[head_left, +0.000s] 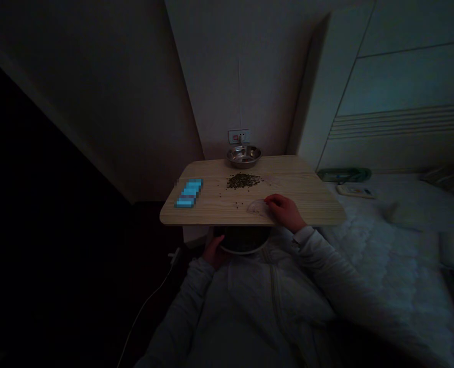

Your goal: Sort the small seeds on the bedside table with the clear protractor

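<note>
My right hand (284,210) rests on a small wooden table (315,202) near its front edge, fingers curled down onto a thin clear piece (256,206) that I cannot name. A pile of small dark seeds (243,180) lies in the middle of the table, with a few strays around it. My left hand (212,251) is below the front edge, gripping the rim of a dark bowl (244,241) held under the table lip. The room is very dim.
A steel bowl (244,156) stands at the back edge under a wall socket (239,136). A blue pixelated object (189,192) lies at the table's left. A bed (395,240) lies to the right, a white cable (150,296) on the dark floor to the left.
</note>
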Action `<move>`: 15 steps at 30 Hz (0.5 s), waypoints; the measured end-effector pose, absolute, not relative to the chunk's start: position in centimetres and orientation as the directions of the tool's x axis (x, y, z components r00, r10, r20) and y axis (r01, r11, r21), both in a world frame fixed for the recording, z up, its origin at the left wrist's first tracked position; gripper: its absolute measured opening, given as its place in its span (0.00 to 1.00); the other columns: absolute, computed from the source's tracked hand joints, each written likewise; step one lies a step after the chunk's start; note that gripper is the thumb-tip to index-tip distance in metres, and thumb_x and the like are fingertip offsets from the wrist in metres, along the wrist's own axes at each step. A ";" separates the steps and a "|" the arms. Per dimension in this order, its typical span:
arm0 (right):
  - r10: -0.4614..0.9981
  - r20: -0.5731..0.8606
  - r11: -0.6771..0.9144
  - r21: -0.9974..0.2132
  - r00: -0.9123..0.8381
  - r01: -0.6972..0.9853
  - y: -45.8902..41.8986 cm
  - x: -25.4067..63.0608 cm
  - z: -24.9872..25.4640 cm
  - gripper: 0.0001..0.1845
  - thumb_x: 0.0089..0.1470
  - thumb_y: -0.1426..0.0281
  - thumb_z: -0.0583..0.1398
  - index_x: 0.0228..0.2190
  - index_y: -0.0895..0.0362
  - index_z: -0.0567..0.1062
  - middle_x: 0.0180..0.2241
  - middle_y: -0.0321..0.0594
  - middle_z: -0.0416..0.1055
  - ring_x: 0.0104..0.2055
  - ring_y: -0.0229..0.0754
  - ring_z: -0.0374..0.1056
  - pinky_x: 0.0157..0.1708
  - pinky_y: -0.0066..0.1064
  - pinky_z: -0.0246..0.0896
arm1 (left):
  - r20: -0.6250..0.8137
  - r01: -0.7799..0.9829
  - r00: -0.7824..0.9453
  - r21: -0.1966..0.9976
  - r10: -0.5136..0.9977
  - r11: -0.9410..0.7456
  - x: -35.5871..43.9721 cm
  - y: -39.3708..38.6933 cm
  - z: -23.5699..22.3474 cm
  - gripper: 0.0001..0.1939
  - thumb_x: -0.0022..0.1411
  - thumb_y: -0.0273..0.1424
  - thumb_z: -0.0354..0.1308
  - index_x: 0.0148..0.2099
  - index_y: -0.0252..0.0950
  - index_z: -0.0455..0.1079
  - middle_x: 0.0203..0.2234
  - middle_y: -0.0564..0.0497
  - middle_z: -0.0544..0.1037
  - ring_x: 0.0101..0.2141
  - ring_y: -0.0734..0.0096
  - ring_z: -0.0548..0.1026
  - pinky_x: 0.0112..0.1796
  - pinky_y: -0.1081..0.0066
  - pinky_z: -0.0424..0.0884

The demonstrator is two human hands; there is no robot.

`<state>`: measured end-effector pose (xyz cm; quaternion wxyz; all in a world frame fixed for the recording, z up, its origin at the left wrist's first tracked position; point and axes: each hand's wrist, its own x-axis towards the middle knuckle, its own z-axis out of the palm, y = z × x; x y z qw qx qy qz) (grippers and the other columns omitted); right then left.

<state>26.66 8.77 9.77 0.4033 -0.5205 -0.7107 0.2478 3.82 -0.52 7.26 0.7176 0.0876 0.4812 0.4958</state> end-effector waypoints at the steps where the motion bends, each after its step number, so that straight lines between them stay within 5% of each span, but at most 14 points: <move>1: 0.940 0.315 0.334 -0.771 -0.132 0.542 8.8 26.7 9.8 0.14 0.56 0.64 0.54 0.40 0.61 0.69 0.38 0.40 0.69 0.37 0.37 0.66 0.38 0.35 0.65 | -0.603 -0.630 0.045 0.602 0.797 0.491 3.9 -0.6 7.4 0.22 0.65 0.25 0.44 0.59 0.19 0.53 0.23 0.46 0.78 0.23 0.66 0.76 0.27 0.68 0.73; 9: 0.939 0.315 0.337 -0.764 -0.137 0.550 8.8 26.7 9.8 0.14 0.56 0.64 0.54 0.40 0.60 0.69 0.39 0.40 0.69 0.38 0.37 0.66 0.38 0.36 0.65 | -0.614 -0.651 0.052 0.577 0.787 0.493 3.8 -0.6 7.1 0.20 0.64 0.25 0.44 0.56 0.20 0.57 0.25 0.45 0.78 0.32 0.62 0.77 0.30 0.67 0.74; 15: 0.941 0.307 0.332 -0.763 -0.142 0.555 8.6 26.7 10.2 0.14 0.56 0.64 0.54 0.40 0.60 0.70 0.39 0.40 0.69 0.38 0.37 0.66 0.38 0.36 0.65 | -0.591 -0.652 0.014 0.606 0.807 0.455 3.3 -0.4 6.0 0.10 0.63 0.25 0.47 0.38 0.29 0.69 0.27 0.45 0.78 0.34 0.62 0.77 0.33 0.65 0.74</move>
